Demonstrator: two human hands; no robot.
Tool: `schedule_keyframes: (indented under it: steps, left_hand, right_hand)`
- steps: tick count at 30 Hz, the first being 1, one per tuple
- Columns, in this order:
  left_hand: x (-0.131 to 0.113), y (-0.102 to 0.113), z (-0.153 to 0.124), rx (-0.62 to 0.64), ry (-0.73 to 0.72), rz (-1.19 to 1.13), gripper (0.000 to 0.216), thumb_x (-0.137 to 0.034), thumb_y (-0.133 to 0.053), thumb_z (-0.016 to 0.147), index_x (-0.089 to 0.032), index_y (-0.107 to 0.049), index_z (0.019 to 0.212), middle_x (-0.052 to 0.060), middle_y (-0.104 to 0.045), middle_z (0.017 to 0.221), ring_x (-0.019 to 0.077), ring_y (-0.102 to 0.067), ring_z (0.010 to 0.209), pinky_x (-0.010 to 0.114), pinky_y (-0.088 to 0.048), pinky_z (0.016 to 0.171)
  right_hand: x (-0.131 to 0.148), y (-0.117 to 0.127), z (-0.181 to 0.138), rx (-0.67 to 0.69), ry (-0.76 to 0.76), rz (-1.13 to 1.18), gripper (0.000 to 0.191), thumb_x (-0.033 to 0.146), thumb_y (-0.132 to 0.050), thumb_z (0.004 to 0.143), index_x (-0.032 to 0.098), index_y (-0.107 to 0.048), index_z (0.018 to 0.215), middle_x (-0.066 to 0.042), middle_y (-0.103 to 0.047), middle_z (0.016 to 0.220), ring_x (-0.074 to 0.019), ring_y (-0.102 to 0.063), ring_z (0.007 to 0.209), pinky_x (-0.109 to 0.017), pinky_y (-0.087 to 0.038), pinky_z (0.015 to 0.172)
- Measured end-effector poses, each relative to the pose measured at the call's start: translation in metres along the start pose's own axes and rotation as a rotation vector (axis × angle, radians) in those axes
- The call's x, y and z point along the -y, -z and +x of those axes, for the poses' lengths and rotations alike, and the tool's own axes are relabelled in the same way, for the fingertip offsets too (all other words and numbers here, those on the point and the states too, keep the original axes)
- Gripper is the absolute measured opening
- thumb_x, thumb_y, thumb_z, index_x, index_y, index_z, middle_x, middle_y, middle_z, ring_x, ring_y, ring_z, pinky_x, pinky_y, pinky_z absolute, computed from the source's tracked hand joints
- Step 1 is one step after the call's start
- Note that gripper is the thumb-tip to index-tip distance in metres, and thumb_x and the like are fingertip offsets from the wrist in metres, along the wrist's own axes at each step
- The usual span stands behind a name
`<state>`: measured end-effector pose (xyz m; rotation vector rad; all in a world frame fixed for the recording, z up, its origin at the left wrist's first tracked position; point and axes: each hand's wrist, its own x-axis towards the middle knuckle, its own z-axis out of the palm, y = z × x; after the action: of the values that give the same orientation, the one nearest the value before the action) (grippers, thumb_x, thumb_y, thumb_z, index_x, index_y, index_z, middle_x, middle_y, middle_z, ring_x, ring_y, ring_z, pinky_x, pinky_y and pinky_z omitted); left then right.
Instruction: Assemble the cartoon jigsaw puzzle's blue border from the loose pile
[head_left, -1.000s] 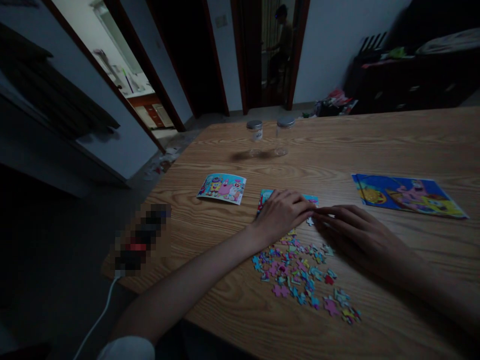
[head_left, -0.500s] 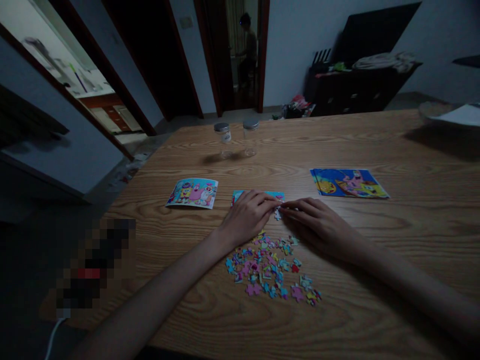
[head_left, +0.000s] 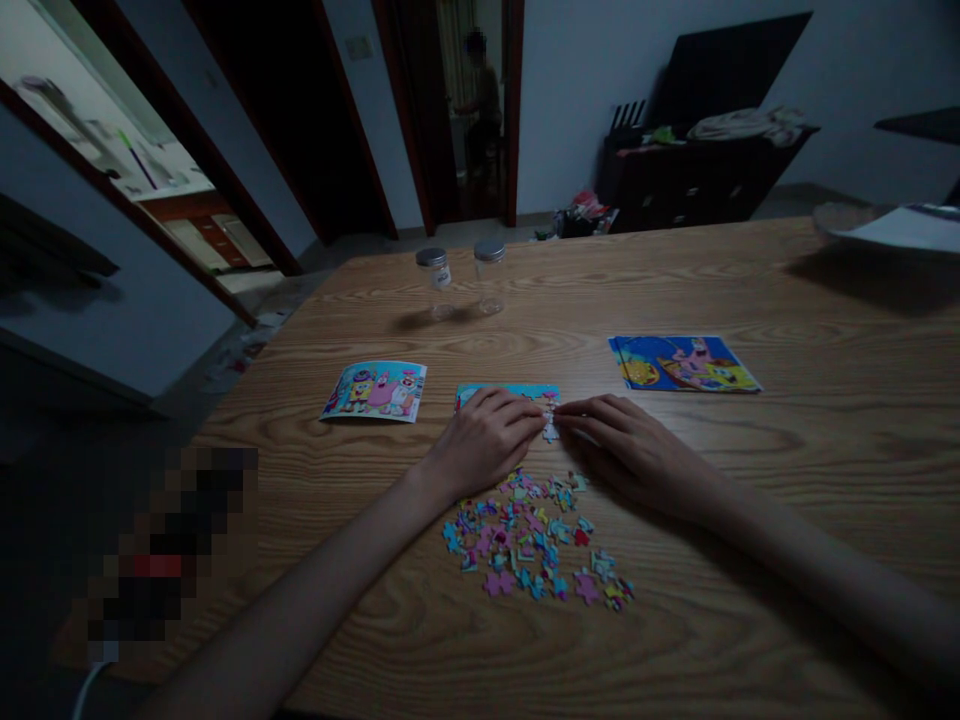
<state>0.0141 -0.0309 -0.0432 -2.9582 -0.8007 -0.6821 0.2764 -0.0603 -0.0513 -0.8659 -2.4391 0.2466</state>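
Note:
A partly joined jigsaw puzzle (head_left: pixel 506 389) with a light-blue top strip lies mid-table, mostly covered by my left hand (head_left: pixel 491 440). The left fingers are closed and bent, their tips at the puzzle's right edge. From the other side my right hand (head_left: pixel 634 445) pinches at the same edge, fingertips almost meeting the left ones. Between them shows a pale jigsaw piece (head_left: pixel 550 432). Nearer to me is a loose pile of jigsaw pieces (head_left: pixel 529 535) in pink, blue and yellow. The undersides of both hands are hidden.
Left of the puzzle lies a curled picture card (head_left: pixel 377 391); at right are blue picture sheets (head_left: pixel 682 363). Two lidded clear jars (head_left: pixel 441 290) stand behind. A bowl (head_left: pixel 832 222) is at far right. A blurred-out object (head_left: pixel 169 540) lies at the left table edge. Someone sits beyond the doorway.
The view has shifted slightly, so most things appear a little further left. Both hands stay at the puzzle's right edge with only slight finger movement.

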Motion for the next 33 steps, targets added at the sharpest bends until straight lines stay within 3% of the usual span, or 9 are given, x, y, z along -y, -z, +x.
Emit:
schedule_keyframes:
  steps: [10,17,21,29,33]
  left_hand:
    - [-0.006,0.008,0.005,0.059,-0.055,0.140,0.022,-0.020,-0.057,0.105,-0.017,-0.068,0.124,0.005,-0.072,0.130,0.0220,-0.064,0.117,0.038,-0.047,0.101]
    - [-0.013,0.011,0.009,0.114,-0.025,0.185,0.022,-0.021,-0.059,0.103,-0.015,-0.068,0.122,0.006,-0.072,0.129,0.0231,-0.063,0.117,0.039,-0.046,0.101]
    - [-0.014,0.012,0.009,0.125,-0.021,0.188,0.022,-0.021,-0.059,0.103,-0.015,-0.068,0.121,0.007,-0.072,0.129,0.0231,-0.064,0.119,0.038,-0.046,0.102]
    - [-0.015,0.011,0.007,0.122,-0.005,0.127,0.024,-0.020,-0.057,0.102,-0.016,-0.066,0.124,0.008,-0.072,0.131,0.0240,-0.063,0.122,0.040,-0.047,0.104]
    - [-0.015,0.006,0.004,0.088,0.019,0.072,0.026,-0.018,-0.056,0.102,-0.015,-0.065,0.126,0.010,-0.071,0.131,0.0249,-0.064,0.122,0.043,-0.049,0.105]
  right_hand:
    - [0.000,0.002,0.000,0.066,0.018,-0.122,0.043,0.015,-0.052,0.101,0.021,-0.061,0.143,-0.014,-0.067,0.136,-0.0294,-0.064,0.115,-0.050,-0.055,0.097]
    - [0.001,0.002,0.007,0.076,0.153,-0.341,0.029,0.014,-0.054,0.102,0.012,-0.068,0.127,-0.014,-0.073,0.128,-0.0327,-0.061,0.118,-0.048,-0.056,0.095]
    - [0.003,0.002,0.005,0.110,0.246,-0.421,0.034,0.014,-0.055,0.100,0.008,-0.062,0.133,-0.016,-0.071,0.132,-0.0329,-0.062,0.118,-0.048,-0.056,0.097]
    - [0.013,0.007,0.007,0.131,0.151,-0.305,0.040,0.011,-0.054,0.088,0.011,-0.063,0.126,-0.020,-0.071,0.128,-0.0334,-0.066,0.115,-0.049,-0.059,0.096]
    - [0.006,0.005,0.005,0.053,0.062,-0.100,0.044,0.005,-0.049,0.090,0.015,-0.062,0.131,-0.018,-0.071,0.128,-0.0307,-0.066,0.118,-0.047,-0.059,0.097]
